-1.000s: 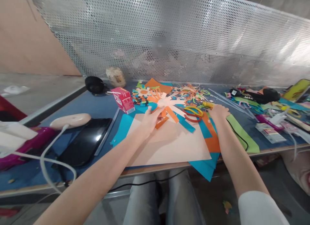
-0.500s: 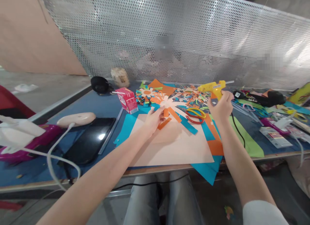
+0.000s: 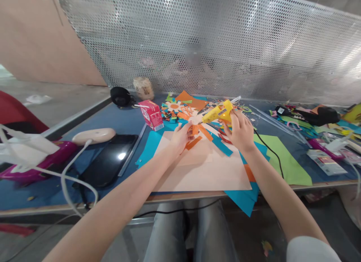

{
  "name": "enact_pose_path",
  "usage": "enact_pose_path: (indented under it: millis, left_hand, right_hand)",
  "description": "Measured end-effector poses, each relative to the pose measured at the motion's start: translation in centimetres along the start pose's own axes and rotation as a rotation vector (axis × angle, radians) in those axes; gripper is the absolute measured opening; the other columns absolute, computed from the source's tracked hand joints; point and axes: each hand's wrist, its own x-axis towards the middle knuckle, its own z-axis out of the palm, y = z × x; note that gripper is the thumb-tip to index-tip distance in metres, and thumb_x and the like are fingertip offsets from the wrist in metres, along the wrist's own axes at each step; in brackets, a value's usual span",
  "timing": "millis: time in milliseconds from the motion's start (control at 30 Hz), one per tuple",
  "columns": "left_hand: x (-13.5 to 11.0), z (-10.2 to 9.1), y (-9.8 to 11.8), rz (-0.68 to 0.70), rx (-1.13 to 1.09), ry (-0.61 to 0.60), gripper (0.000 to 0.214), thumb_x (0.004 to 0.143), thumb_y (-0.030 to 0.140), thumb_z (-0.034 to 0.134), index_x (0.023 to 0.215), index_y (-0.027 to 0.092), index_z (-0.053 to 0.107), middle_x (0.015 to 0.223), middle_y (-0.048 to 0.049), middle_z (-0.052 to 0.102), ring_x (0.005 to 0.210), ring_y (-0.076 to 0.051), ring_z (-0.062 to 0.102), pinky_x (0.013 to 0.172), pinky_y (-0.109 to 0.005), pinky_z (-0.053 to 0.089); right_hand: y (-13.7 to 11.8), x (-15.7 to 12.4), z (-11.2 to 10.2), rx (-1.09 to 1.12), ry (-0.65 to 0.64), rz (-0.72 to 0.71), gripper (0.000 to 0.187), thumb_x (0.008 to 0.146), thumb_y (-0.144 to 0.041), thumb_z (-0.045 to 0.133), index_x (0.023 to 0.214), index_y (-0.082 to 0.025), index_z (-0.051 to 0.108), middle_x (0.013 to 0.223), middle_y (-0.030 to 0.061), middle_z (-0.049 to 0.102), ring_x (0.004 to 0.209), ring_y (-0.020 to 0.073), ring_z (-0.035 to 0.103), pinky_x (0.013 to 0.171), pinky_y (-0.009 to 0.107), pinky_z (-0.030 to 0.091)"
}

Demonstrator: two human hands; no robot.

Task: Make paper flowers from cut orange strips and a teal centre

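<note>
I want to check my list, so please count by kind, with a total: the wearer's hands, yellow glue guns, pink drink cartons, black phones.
Hands (left hand, right hand): 2
Yellow glue gun: 1
Pink drink carton: 1
Black phone: 1
Total: 5

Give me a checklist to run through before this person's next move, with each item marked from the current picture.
1. Glue gun in hand: ok, the right hand grips it.
2. Flower held: ok, the left hand has it.
3. Nozzle aimed: ok, it points at the flower's middle; contact is too small to tell.
4. Left hand well away from the nozzle: not ok, it is close by, perhaps a burn risk if hot.
5. Scissors out of the way: not ok, they lie by the right hand, partly hidden.
6. Glue flowing: cannot tell, none is discernible.
</note>
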Motion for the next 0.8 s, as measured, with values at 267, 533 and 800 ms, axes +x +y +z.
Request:
enact_pose_path:
  millis: [267,533,800]
  left_hand:
    - [-0.01,-0.09,0.08,-0.004,0.002,-0.009,0.031,0.070,0.027,0.065,0.098,0.018,0.053,0.075,-0.0029,0.061,0.061,-0.011,0.058,0.049,-0.020,0.043]
    - [0.17,-0.20,-0.09,0.023,0.004,-0.011,0.035,0.065,0.030,0.069,0.093,0.018,0.052,0.074,-0.0024,0.062,0.061,-0.012,0.059,0.049,-0.021,0.043]
    - [0.33,-0.25,-0.05,0.030,0.043,-0.008,0.026,0.067,0.026,0.065,0.083,0.017,0.046,0.074,-0.0017,0.061,0.061,-0.012,0.060,0.049,-0.021,0.041]
  right_hand:
    - [-0.30,0.11,-0.16,0.046,-0.131,0.035,0.037,0.089,-0.031,0.037,0.118,-0.011,0.048,0.115,0.0173,0.058,0.102,0.0237,0.057,0.085,0.037,0.047]
    - [-0.20,0.18,-0.38,0.098,-0.207,0.073,0.036,0.089,-0.024,0.034,0.120,-0.013,0.047,0.118,0.0171,0.057,0.104,0.0246,0.056,0.087,0.040,0.047]
    - [-0.05,-0.07,-0.17,0.065,-0.164,0.018,0.034,0.088,-0.019,0.034,0.118,-0.012,0.049,0.119,0.0164,0.057,0.104,0.0233,0.056,0.087,0.037,0.047]
